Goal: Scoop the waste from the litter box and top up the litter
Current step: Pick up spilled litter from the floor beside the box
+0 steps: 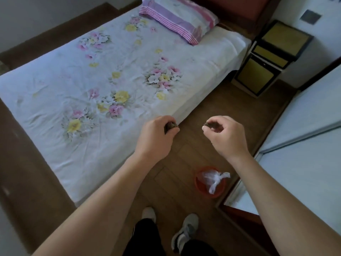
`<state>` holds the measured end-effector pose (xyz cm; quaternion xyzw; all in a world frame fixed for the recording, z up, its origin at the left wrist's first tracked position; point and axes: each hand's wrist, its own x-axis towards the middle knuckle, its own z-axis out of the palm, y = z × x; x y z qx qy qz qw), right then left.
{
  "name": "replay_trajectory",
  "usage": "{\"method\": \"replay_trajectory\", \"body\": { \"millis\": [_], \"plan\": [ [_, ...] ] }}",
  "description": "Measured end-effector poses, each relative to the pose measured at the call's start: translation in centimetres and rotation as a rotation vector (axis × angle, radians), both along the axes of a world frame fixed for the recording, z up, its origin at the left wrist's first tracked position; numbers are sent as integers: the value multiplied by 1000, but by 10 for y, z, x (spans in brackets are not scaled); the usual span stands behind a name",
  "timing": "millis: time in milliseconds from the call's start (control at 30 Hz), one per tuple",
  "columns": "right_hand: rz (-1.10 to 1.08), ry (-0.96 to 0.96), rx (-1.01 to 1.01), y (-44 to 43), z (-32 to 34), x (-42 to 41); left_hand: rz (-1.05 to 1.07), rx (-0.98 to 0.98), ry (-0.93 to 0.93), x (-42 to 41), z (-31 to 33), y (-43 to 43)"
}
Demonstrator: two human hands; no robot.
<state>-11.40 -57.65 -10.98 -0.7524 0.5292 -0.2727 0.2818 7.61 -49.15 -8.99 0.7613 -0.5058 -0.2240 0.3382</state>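
Brown wooden floor [212, 111] runs between a low bed [88, 100] on one side and pale panels on the other, whose far parts are cut off by the frame. A floral sheet [114, 74] covers the bed, and a pink and purple striped pillow [177, 21] lies at its far end, partly out of frame. Beyond the bed's far right corner stands a dark-framed cabinet [267, 58] with yellowish panels.

Both bare arms reach forward from the bottom edge. The left hand [155, 137] hangs over the near right edge of the bed, fingers curled tight around something small and dark [170, 125]; only a sliver of it shows, too little to say what it is. The right hand [225, 135] is over the floor, thumb and forefinger pinched narrow on a small dark bit [207, 124], the other fingers folded in; that bit is also too small to identify.

On the floor below the right forearm sits an orange bin [201, 185] with a knotted clear plastic bag [215, 179] resting in it; what the bag holds cannot be made out. No litter box shows anywhere in view. Two grey shoes [184, 231] and dark trousers are cut off at the bottom edge
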Motion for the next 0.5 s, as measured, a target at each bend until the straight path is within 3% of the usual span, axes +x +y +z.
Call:
{"method": "replay_trajectory", "body": {
  "millis": [233,500],
  "plan": [
    [-191,80,121,-13,-60,-72,-208,121,6,-55,-68,-50],
    [-261,215,348,16,-192,-138,-351,338,59,-130,-196,-56]
  ]
}}
